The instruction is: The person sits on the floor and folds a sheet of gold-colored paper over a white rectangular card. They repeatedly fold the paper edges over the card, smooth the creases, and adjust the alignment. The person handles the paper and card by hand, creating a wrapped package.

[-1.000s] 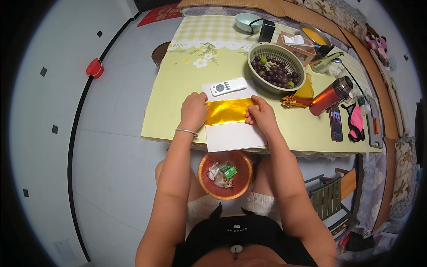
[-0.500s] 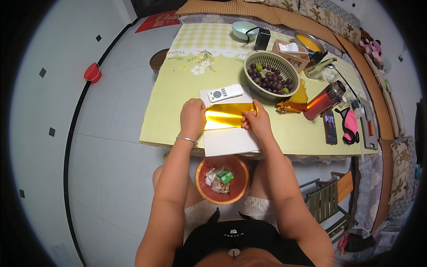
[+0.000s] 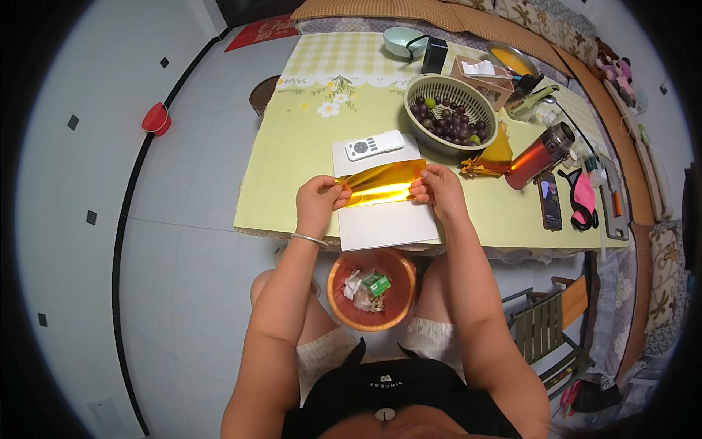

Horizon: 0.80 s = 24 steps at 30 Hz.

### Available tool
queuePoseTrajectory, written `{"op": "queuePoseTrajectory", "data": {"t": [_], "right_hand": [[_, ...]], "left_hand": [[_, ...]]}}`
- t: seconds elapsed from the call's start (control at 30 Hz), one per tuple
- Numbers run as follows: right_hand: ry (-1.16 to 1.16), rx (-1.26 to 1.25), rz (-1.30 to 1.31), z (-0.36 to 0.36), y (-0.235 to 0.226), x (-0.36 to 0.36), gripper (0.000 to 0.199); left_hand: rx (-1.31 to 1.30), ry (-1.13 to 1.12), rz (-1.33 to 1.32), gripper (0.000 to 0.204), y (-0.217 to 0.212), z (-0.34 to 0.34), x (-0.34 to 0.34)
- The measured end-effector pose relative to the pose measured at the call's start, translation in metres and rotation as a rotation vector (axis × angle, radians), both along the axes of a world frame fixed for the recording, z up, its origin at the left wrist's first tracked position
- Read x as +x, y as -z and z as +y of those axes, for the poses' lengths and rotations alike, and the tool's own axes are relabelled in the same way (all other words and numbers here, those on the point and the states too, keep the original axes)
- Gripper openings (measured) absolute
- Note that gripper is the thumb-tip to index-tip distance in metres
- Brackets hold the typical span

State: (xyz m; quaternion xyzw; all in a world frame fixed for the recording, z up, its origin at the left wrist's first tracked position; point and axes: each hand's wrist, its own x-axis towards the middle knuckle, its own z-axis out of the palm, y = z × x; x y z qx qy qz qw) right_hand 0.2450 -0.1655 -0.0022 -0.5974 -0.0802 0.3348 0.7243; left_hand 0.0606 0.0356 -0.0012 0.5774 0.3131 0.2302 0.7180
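Observation:
A shiny sheet of gold foil paper (image 3: 382,181) is stretched between my two hands, over a white pad (image 3: 384,227) at the table's near edge. My left hand (image 3: 319,201) pinches the foil's left end, a silver bangle on its wrist. At the right end, my right hand (image 3: 442,189) grips the sheet between thumb and fingers. A white remote control (image 3: 374,145) lies on the pad's far part, just beyond the foil. To the right of my right hand rests a pile of folded gold paper (image 3: 491,157).
A colander (image 3: 479,106) of grapes stands beyond my right hand. Further right are a red thermos (image 3: 537,157), a phone (image 3: 549,203) and a pink-and-black eye mask (image 3: 583,199). Below the table edge, a round bin (image 3: 338,293) with rubbish sits between my legs.
My left hand has turned, its thumb and fingers now pinching the foil's edge. My right hand has shifted its grip slightly, and the sheet is tilted, its right end higher.

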Motion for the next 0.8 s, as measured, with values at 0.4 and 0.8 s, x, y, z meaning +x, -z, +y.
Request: {"op": "queuePoseTrajectory", "data": {"t": [0.4, 0.8], "right_hand": [[0.013, 0.016, -0.014, -0.002, 0.005, 0.001, 0.013], [-0.107, -0.353, -0.236, -0.013, -0.016, -0.004, 0.019]], "left_hand": [[-0.091, 0.030, 0.021, 0.005, -0.011, 0.003, -0.002], [0.655, 0.040, 0.247, 0.016, 0.022, 0.011, -0.012]]}}
